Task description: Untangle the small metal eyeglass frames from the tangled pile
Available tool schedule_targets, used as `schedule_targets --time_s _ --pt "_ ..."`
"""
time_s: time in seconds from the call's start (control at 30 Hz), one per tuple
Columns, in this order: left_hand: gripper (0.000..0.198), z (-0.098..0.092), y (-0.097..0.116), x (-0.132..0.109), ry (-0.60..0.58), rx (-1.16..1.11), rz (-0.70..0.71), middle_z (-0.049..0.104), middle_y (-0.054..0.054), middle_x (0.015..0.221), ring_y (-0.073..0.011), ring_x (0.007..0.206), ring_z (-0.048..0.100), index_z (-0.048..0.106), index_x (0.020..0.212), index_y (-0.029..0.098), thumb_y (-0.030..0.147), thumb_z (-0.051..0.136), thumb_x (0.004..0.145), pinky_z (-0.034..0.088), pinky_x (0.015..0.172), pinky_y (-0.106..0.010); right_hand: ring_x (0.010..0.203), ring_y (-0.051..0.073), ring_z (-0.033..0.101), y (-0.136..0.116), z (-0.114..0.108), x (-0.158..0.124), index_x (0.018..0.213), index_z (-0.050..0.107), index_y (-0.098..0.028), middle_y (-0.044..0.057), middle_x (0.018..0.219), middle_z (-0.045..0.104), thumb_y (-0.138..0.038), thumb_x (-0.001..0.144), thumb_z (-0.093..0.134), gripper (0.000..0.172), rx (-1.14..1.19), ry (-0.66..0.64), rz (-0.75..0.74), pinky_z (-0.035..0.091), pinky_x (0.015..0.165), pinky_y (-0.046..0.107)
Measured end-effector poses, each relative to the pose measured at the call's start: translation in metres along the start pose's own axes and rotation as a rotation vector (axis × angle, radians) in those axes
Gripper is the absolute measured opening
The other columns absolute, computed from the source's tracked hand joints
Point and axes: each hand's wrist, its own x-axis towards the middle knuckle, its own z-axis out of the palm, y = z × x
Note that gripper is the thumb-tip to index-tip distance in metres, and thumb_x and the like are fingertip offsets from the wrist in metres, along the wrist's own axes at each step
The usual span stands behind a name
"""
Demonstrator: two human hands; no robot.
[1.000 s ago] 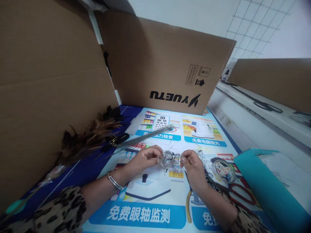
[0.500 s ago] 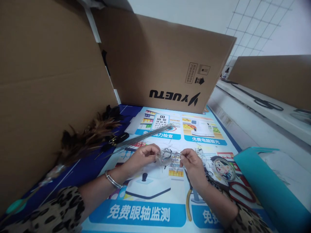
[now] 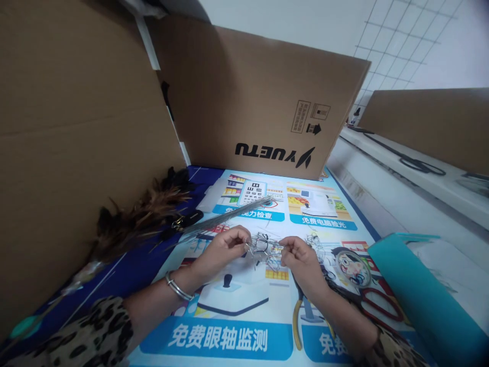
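Observation:
My left hand [image 3: 223, 251] and my right hand [image 3: 300, 257] are close together above a printed poster [image 3: 244, 326] on the table. Both pinch a small tangle of thin bent wire [image 3: 264, 247] held between them, fingers closed on it. A silver bangle [image 3: 176, 286] is on my left wrist. Leopard-print sleeves cover both forearms.
A bundle of straight wires [image 3: 229, 216] lies behind my left hand, beside a brown feather duster [image 3: 141, 216]. Yellow-handled pliers [image 3: 297, 316] and red scissors [image 3: 378, 303] lie near my right arm. A teal tray [image 3: 416, 290] is at the right. Cardboard panels [image 3: 260, 97] stand behind and at the left.
My two hands have drawn slightly closer together around the wire tangle. Nothing else has moved.

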Motion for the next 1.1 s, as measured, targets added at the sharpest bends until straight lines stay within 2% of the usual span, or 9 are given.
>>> schedule_targets --time_s 0.17,0.37,0.6,0.8,1.1 --pt "0.005 0.002 0.005 -0.002 0.059 0.138 0.098 0.05 -0.002 0.082 -0.0136 0.079 0.049 0.054 0.076 0.016 0.012 0.054 0.078 0.038 0.073 -0.027 0.052 0.009 0.046 0.001 -0.001 0.001 0.089 0.054 -0.019 -0.006 0.06 0.047 -0.009 0.065 0.048 0.027 0.065 -0.049 0.023 0.036 0.053 0.023" --pt "0.005 0.005 0.002 -0.002 0.11 0.149 0.084 0.05 -0.002 0.084 -0.0134 0.079 0.049 0.054 0.077 0.016 0.011 0.052 0.078 0.039 0.07 -0.025 0.049 0.008 0.045 0.002 0.0 0.001 0.084 0.052 -0.019 -0.007 0.055 0.047 -0.008 0.064 0.048 0.024 0.14 -0.059 0.046 0.034 0.051 0.022" --pt "0.002 0.008 -0.004 -0.003 0.129 0.021 -0.035 0.05 -0.001 0.081 -0.0112 0.072 0.047 0.053 0.077 0.016 0.014 0.053 0.077 0.038 0.064 -0.023 0.048 0.009 0.047 0.005 -0.001 0.003 0.084 0.05 -0.019 -0.007 0.054 0.047 -0.011 0.068 0.05 0.018 0.226 -0.077 0.055 0.034 0.051 0.022" --pt "0.003 0.01 -0.006 -0.005 0.133 -0.013 -0.064 0.049 0.0 0.079 -0.0111 0.07 0.046 0.053 0.076 0.016 0.015 0.056 0.075 0.037 0.064 -0.023 0.05 0.01 0.047 0.01 -0.001 0.003 0.085 0.051 -0.019 -0.006 0.057 0.047 -0.012 0.07 0.05 0.017 0.195 -0.052 0.045 0.035 0.053 0.023" --pt "0.009 0.006 -0.014 0.0 0.048 -0.189 -0.203 0.051 0.002 0.074 -0.009 0.064 0.045 0.054 0.081 0.015 0.019 0.061 0.075 0.036 0.06 -0.022 0.05 0.009 0.045 0.012 -0.001 0.001 0.087 0.053 -0.02 -0.006 0.057 0.046 -0.011 0.072 0.049 0.017 0.195 -0.005 -0.012 0.036 0.054 0.023"
